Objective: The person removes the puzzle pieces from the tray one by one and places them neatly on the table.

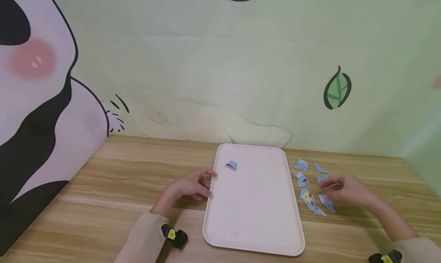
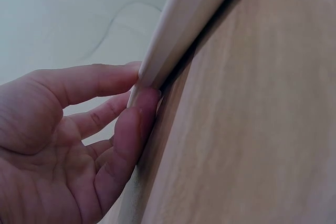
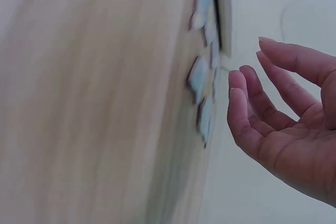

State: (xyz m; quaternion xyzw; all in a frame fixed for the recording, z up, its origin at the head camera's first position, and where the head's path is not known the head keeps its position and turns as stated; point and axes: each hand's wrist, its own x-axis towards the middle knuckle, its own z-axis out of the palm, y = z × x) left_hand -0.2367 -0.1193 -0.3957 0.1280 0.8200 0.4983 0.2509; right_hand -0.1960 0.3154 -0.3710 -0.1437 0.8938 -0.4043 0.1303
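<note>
A white rectangular tray (image 1: 253,213) lies on the wooden table, with one torn-edged blue and red picture piece (image 1: 231,165) near its far left corner. My left hand (image 1: 193,184) holds the tray's left rim (image 2: 165,40): the thumb is at its upper edge and a fingertip lies against its outer side. Right of the tray lie several irregular picture pieces (image 1: 308,201), mostly light blue, one with yellow and purple. Over them hovers my right hand (image 1: 346,188), its fingers loosely bent with nothing between them, overlapping a blue piece (image 1: 322,178) in the head view.
The wood-grain table (image 1: 138,178) reaches back to a pale green wall (image 1: 193,71) printed with a panda and leaves. Black bands with small cameras (image 1: 175,236) sit on both wrists over beige sleeves.
</note>
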